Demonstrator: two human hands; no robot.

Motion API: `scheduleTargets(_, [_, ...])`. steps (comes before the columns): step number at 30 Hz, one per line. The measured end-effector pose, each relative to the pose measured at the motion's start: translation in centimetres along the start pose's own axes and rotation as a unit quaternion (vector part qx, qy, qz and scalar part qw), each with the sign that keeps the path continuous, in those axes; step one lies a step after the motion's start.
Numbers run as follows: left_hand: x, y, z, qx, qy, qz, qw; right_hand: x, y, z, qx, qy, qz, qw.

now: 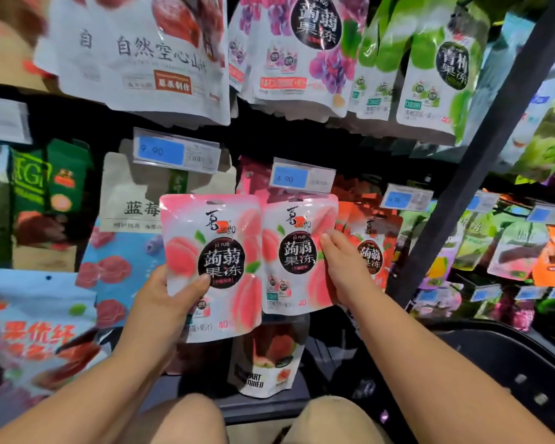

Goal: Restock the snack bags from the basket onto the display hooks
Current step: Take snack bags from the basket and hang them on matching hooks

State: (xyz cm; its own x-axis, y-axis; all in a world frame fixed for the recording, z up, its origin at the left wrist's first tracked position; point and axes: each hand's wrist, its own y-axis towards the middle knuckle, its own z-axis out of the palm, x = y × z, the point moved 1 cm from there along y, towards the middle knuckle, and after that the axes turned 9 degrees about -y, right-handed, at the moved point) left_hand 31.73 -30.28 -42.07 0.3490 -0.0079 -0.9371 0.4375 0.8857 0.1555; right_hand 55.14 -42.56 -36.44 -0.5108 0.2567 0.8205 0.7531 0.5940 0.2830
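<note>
Two grips: left hand [161,293] fingers clasp left peach bag [218,238], right hand [343,267] fingers right peach bag [297,251]; missing the hook could drop one.

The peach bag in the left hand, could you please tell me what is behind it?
A beige blueberry bag and a blue bag show past the peach bag; their right parts, and anything further back, are covered.
</note>
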Motion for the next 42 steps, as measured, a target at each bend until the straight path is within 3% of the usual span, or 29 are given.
scheduleTargets(24, [1.8,2.4,3.3,0.028,-0.092,-0.047,0.994,-1.0,1.6,3.1,-0.066,-0.062,0.046,0.995])
scheduleTargets(27, [1.9,2.4,4.4,0.037,-0.101,-0.059,0.992,-1.1,0.4,2.6,-0.102,-0.080,0.008,0.992])
scheduleTargets(30, [2.2,2.4,5.2,0.045,-0.097,-0.071,0.992,-0.1,-1.1,2.0,-0.144,-0.115,-0.083,0.979])
scheduleTargets(35, [2.1,2.0,6.9,0.072,-0.074,-0.068,0.992,-0.1,-2.0,1.9,-0.013,-0.060,-0.096,0.994])
scheduleTargets(42, [1.6,3.4,9.0,0.079,0.008,-0.045,0.996,-0.4,-0.9,2.0,-0.015,0.006,-0.054,0.998])
